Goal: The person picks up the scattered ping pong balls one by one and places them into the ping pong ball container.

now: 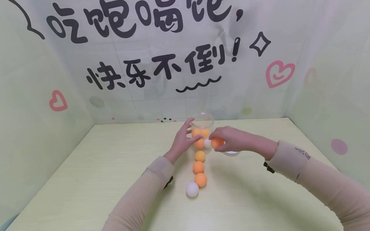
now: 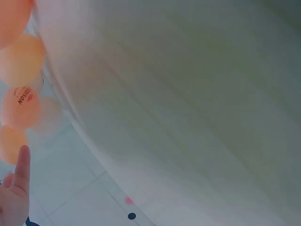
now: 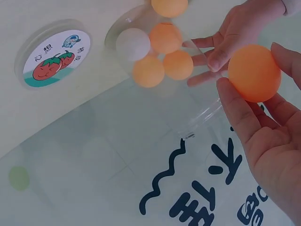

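Observation:
A clear plastic jar (image 1: 203, 120) stands near the back of the table, with several orange balls and a white one (image 3: 133, 44) inside. My left hand (image 1: 182, 140) holds the jar from the left, thumb on the near side and fingers spread along the wall. Just right of the jar, my right hand (image 1: 232, 138) pinches an orange ping-pong ball (image 3: 254, 73) between thumb and fingertips. Three orange ping-pong balls (image 1: 198, 167) and one white ping-pong ball (image 1: 192, 189) lie in a line on the table, leading from the jar towards me.
A round lid (image 3: 55, 59) with a tomato picture lies on the table right of the jar, partly behind my right hand in the head view. Printed translucent sheets (image 1: 156, 106) enclose the pale wooden table (image 1: 101, 179) at back and sides.

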Demonstrator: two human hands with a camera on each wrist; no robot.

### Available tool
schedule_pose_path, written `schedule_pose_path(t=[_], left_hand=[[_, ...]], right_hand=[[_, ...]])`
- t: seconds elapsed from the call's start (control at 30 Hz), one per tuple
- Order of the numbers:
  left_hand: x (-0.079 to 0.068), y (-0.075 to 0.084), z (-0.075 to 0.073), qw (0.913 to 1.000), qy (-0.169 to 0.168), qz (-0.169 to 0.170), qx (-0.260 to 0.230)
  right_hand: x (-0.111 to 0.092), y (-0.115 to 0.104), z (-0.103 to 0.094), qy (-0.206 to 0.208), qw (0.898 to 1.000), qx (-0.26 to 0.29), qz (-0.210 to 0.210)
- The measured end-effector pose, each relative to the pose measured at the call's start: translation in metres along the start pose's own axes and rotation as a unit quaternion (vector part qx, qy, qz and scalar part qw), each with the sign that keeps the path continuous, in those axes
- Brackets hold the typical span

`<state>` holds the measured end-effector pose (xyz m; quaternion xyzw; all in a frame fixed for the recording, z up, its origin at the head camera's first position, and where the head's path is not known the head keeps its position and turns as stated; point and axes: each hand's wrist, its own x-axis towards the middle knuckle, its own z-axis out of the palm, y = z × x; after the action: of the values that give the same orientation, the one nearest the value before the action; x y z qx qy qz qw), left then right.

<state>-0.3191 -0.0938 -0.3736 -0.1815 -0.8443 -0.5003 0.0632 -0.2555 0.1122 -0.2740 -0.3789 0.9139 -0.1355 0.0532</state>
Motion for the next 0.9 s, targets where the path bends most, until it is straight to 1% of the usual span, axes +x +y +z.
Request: schedule_pose_path(t=[0.1, 0.27, 0.37, 0.53, 0.73, 0.9], left_hand=[[0.000, 0.000, 0.000, 1.0000, 0.000, 0.002, -0.002], [0.000, 0.000, 0.000, 1.0000, -0.002, 0.000, -0.004], [0.000, 0.000, 0.000, 1.0000, -0.002, 0.001, -0.005], [0.000, 0.000, -0.001, 0.9999, -0.004, -0.007, -0.008], [0.000, 0.001, -0.002, 0.9998, -0.006, -0.019, -0.002], [-0.001, 0.000, -0.001, 0.9999, -0.005, -0.013, -0.004]], right_hand=[[0.002, 0.000, -0.005, 0.002, 1.000, -0.005, 0.007], [0.006, 0.001, -0.013, 0.014, 1.000, -0.024, -0.004], [0.009, 0.002, -0.017, 0.019, 0.999, -0.030, -0.003], [0.013, 0.002, -0.022, 0.039, 0.998, -0.045, -0.019], [0.023, 0.003, -0.028, 0.055, 0.998, -0.041, -0.005], [0.029, 0.006, -0.030, 0.069, 0.997, -0.043, 0.001]])
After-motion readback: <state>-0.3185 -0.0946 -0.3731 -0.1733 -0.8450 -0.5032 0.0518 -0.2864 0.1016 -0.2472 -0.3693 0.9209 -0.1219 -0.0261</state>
